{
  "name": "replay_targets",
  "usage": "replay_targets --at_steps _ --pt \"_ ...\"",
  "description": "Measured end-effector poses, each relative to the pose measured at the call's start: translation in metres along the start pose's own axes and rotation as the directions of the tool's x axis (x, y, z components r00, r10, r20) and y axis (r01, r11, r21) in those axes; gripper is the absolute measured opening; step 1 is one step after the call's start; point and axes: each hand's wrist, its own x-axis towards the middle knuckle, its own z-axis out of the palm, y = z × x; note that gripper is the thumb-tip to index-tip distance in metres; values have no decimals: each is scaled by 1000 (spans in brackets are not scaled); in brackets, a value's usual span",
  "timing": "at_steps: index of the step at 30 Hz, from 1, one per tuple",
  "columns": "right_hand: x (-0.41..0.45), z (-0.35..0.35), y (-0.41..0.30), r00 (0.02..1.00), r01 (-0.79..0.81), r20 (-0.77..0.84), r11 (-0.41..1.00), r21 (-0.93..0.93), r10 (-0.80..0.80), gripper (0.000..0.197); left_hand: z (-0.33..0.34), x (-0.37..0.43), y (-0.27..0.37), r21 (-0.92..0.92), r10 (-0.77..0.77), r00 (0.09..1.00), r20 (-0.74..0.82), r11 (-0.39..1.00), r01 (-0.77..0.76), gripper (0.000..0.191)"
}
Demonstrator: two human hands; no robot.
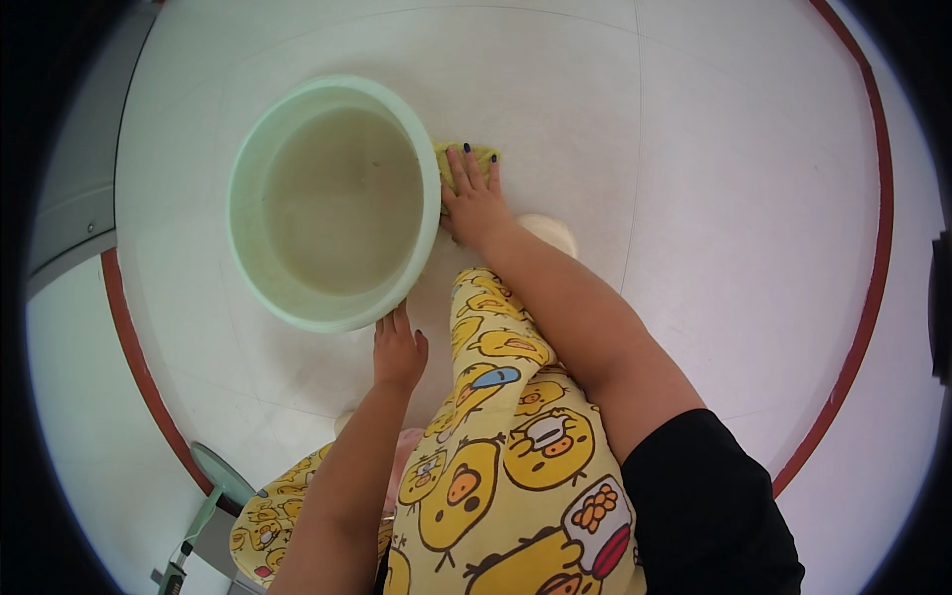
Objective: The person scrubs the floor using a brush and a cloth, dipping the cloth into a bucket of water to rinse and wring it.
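A pale green plastic tub (245,245) stands on the floor, part-filled with cloudy brownish water (346,201). Just right of it, a yellow-green cloth (485,155) lies on the floor, partly hidden by the tub's rim. My right hand (476,204) rests flat on this cloth with its fingers spread. At the near side of the tub is my left hand (398,353), its fingertips hidden below the rim and its thumb apart. Whether the left fingers grip the tub or only touch it or the floor cannot be made out.
A cream-coloured shoe tip (550,232) shows beside my right forearm. My yellow chick-print apron (513,446) hangs down between my arms. Dark red skirting (881,223) edges the pale floor (729,223). A grey-green handled object (216,476) stands at lower left, near a grey door (89,163).
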Motion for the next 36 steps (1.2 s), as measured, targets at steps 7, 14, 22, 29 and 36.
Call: replay_targets --at_steps 7,14,22,29,36 --pt "5 0 -6 995 62 65 967 246 -80 69 6 9 -2 -125 12 1000 -29 992 -15 65" --pt "-32 -44 49 863 -70 -326 730 680 387 33 -31 11 -28 -144 127 992 7 982 -125 61" --pt "-125 -47 89 795 -422 -108 672 609 597 28 -74 29 -85 -78 262 957 123 964 -254 59" --pt "-226 -117 48 756 -464 -138 672 577 640 27 -135 1 -63 -105 284 952 119 956 -272 58" --pt "-355 -263 -47 771 -438 -246 770 464 587 25 -276 -111 -82 -94 357 934 2 930 -355 49"
